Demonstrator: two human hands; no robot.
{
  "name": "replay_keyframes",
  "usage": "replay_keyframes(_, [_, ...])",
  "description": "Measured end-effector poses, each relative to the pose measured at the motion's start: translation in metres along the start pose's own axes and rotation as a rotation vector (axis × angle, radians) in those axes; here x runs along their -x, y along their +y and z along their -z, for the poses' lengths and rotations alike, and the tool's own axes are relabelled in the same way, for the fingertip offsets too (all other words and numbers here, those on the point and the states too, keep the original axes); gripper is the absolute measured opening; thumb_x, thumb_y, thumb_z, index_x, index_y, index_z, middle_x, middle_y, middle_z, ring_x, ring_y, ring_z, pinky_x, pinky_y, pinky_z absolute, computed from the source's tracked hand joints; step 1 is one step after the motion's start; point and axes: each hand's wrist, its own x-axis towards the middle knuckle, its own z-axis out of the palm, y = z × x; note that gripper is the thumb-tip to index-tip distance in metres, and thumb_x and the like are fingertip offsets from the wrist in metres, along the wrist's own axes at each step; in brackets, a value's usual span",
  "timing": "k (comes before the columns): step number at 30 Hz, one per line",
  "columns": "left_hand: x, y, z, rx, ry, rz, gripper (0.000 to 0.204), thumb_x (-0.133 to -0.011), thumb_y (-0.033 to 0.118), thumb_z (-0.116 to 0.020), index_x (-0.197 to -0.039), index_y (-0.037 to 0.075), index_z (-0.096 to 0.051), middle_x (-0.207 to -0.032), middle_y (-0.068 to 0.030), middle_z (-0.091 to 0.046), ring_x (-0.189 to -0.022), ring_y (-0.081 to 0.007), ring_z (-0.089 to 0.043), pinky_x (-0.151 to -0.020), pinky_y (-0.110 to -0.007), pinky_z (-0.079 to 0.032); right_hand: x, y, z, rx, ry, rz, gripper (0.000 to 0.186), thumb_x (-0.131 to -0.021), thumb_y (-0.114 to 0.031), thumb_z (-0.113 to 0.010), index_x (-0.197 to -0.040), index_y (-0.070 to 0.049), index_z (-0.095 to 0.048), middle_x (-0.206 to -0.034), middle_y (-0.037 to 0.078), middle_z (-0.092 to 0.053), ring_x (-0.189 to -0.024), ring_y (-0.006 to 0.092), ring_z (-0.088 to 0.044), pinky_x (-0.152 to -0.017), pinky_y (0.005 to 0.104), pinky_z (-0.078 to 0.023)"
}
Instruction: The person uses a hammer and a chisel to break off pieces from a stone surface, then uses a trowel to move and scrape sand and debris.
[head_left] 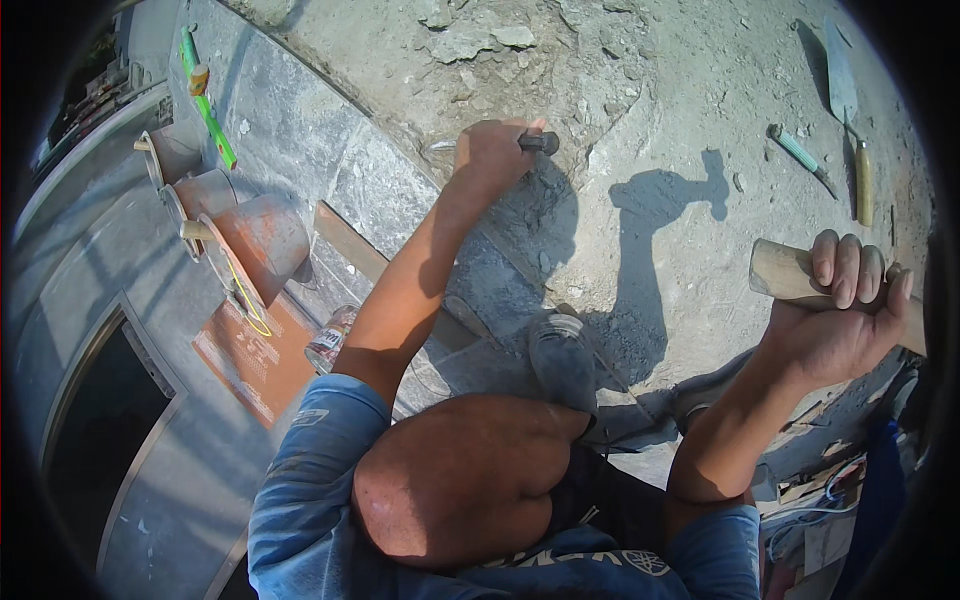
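Observation:
My left hand [490, 157] is closed around a dark metal chisel [543, 143], held low over the broken concrete. The chisel's struck end sticks out on the right of my fist, and a thin pale tip seems to show on the left. At the right side my raised right hand [842, 325] grips a hammer by its wooden handle [783, 272]. The hammer's head cannot be made out directly, but its shadow [714, 188] falls on the ground between my hands.
A trowel [843, 95] and a teal-handled tool [800, 155] lie at the far right. Several stacked buckets [265, 240], a brown board [255, 350], a tin can [330, 335] and a green level [205, 105] are at the left. Loose rubble [480, 42] lies ahead.

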Motion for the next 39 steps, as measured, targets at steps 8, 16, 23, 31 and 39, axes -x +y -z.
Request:
replay_keyframes(8, [-0.013,-0.008,-0.006,0.168,0.141,-0.066,0.040,-0.092,0.044,-0.052,-0.077,0.009,-0.065,-0.076,-0.0147,-0.065,-0.071,-0.0349,-0.063,-0.064,-0.044,-0.048,0.101,0.106,0.028,0.613,-0.101,-1.057,0.013,-0.087,-0.012,-0.057,-0.085,-0.005,-0.047,-0.057,0.001,-0.043,-0.043,0.0088,-0.042,-0.039,0.0253,-0.034])
replay_keyframes(16, [-0.009,-0.005,-0.018,0.027,0.179,-0.103,0.041,-0.093,0.042,-0.051,-0.077,0.007,-0.064,-0.074,-0.0169,-0.065,-0.071,-0.0339,-0.064,-0.066,-0.043,-0.049,-0.062,-0.045,0.043,0.096,-0.205,0.086,0.029,-0.090,-0.015,-0.046,-0.065,-0.015,-0.033,-0.058,-0.003,-0.033,-0.050,0.0071,-0.036,-0.054,0.0249,-0.034])
replay_keyframes(23, [0.000,-0.008,-0.025,0.071,0.158,-0.132,0.034,-0.092,0.039,-0.053,-0.078,0.010,-0.066,-0.073,-0.0136,-0.064,-0.073,-0.0326,-0.063,-0.065,-0.041,-0.049,0.116,0.120,0.020,0.634,-0.127,-1.074,0.014,-0.088,-0.013,-0.059,-0.086,-0.005,-0.048,-0.055,0.000,-0.041,-0.042,0.0099,-0.042,-0.039,0.0272,-0.036])
replay_keyframes(31, [0.008,-0.020,-0.024,0.280,0.388,-0.365,0.010,-0.079,0.021,-0.066,-0.079,0.011,-0.066,-0.076,-0.0112,-0.063,-0.071,-0.0305,-0.062,-0.064,-0.040,-0.049,-0.016,-0.014,-0.010,0.121,-0.014,-0.013,0.028,-0.095,-0.025,-0.049,-0.073,-0.013,-0.037,-0.057,-0.003,-0.033,-0.047,0.0073,-0.036,-0.050,0.0245,-0.034])
replay_keyframes(39, [0.015,-0.029,-0.020,0.169,0.291,-0.391,0.025,-0.089,0.025,-0.058,-0.070,0.009,-0.059,-0.067,-0.0106,-0.059,-0.065,-0.0313,-0.060,-0.060,-0.040,-0.046,0.139,0.138,0.029,0.750,-0.253,-0.849,0.012,-0.089,-0.010,-0.058,-0.084,-0.005,-0.047,-0.055,0.000,-0.045,-0.040,0.0101,-0.043,-0.038,0.0268,-0.035])
